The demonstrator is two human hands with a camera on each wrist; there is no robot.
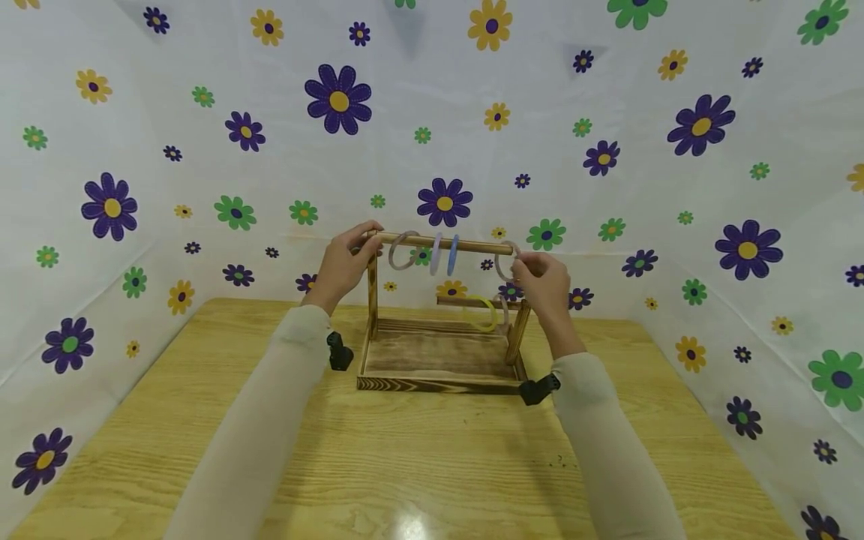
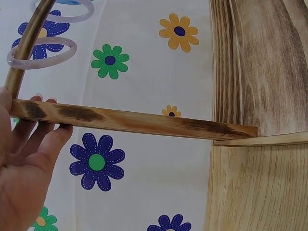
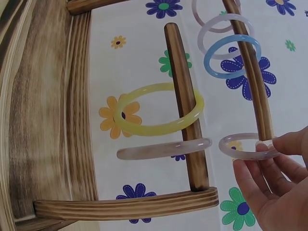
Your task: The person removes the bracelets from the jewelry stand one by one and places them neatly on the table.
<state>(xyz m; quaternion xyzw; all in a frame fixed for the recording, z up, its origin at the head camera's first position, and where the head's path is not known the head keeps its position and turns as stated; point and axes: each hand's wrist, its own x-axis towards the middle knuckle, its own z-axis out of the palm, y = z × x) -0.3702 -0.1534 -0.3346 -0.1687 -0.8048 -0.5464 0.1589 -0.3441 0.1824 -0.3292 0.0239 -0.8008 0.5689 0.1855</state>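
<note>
A wooden bangle stand (image 1: 439, 386) with two rods stands on the table. My left hand (image 1: 346, 262) grips the top of its left post (image 2: 134, 120), thumb on one side and fingertips on the other. At the free right end of the upper rod (image 1: 466, 244), my right hand (image 1: 545, 281) pinches a pale translucent bangle (image 3: 240, 156); the rod's tip overlaps this ring. Farther along that rod hang a blue bangle (image 3: 209, 67), a lilac bangle (image 1: 436, 255) and a greyish-pink bangle (image 1: 393, 259). The lower rod (image 3: 197, 168) carries a yellow bangle (image 3: 149, 130) and a pale pinkish bangle (image 3: 159, 150).
The wood-grain table (image 1: 405, 457) spreads in front of the stand. A white flower-print cloth (image 1: 405, 157) hangs behind it and along both sides. The shorter right post (image 1: 518, 334) holds the lower rod, beneath my right hand.
</note>
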